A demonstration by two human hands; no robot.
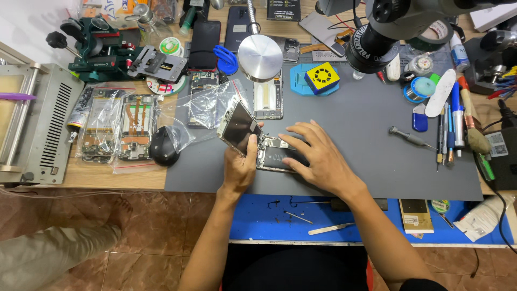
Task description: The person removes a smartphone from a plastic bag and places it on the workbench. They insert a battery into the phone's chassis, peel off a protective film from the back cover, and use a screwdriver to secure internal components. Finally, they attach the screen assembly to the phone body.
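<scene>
My left hand [240,164] grips a phone screen panel [237,127] by its lower edge and holds it tilted up off the opened phone body [276,156]. That body lies on the grey work mat [377,156] with its dark battery and circuit parts showing. My right hand [318,153] lies flat over the right part of the phone body, fingers spread, pressing it onto the mat.
A microscope head [377,43] hangs above the mat at the back right. Another opened phone [267,97], a round metal disc [260,50], bagged phone parts [116,126], a black mouse [163,145], a screwdriver [412,138] and brushes and pens [458,118] surround the work. A blue tray [323,218] holds small tools.
</scene>
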